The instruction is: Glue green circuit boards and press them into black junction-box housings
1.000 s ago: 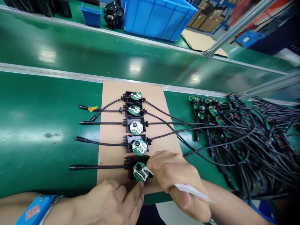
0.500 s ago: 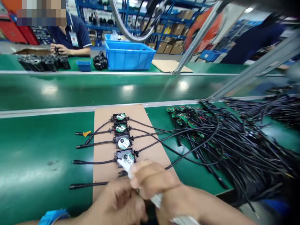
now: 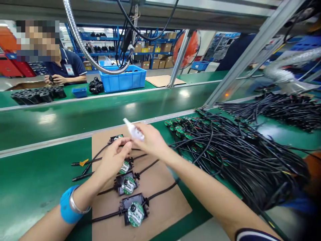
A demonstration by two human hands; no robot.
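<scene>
Head view: White tube (image 3: 136,133) above cardboard sheet (image 3: 163,216); right hand (image 3: 151,139) fingers clamped around tube body. Tube likely light, squeezable; grip body, clear of nozzle (image 3: 126,121). Nearest circuit board (image 3: 135,214), on black housing (image 3: 134,200): likely light, stiff, fragile; hold by rim. Left hand (image 3: 114,159) hides farther housings; cannot tell whether its fingers grip. Tube rear concealed by palm.

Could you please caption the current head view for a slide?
Right hand holds a white tube, left hand alongside, over black housings with green circuit boards on a cardboard sheet.
</scene>
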